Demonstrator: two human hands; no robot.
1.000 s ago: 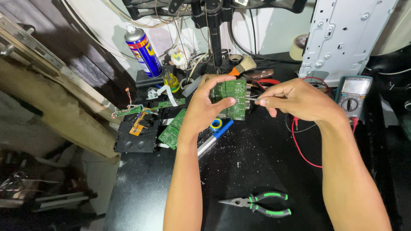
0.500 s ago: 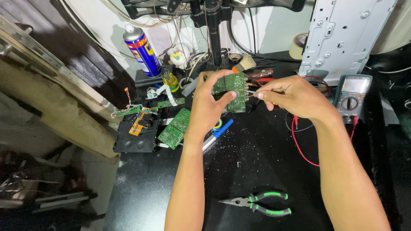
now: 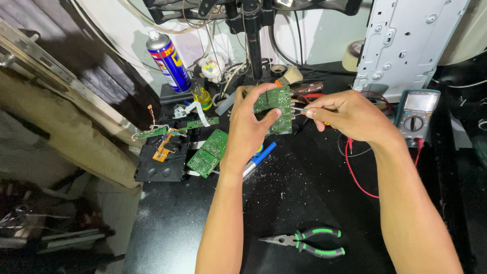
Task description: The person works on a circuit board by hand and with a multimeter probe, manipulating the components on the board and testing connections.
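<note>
Above the far middle of the black table (image 3: 304,203), a green circuit board (image 3: 276,104) is held up off the surface, tilted toward the camera. The left hand (image 3: 251,124) grips it from the left, thumb across its face and fingers curled behind its top edge. The right hand (image 3: 350,114) comes in from the right with fingers pinched together on a thin metal tool (image 3: 299,109), whose tip touches the board's right edge. Both forearms reach up from the near edge.

Two more green boards (image 3: 208,152) lie flat just left of the left wrist, beside a black case (image 3: 162,165) carrying small orange and green parts. One blue marker (image 3: 258,157) lies under the left wrist. One pair of green-handled pliers (image 3: 304,241) rests near, between the arms. One multimeter (image 3: 416,114) sits far right, red lead (image 3: 355,172) trailing. One blue spray can (image 3: 167,58) stands far left.
</note>
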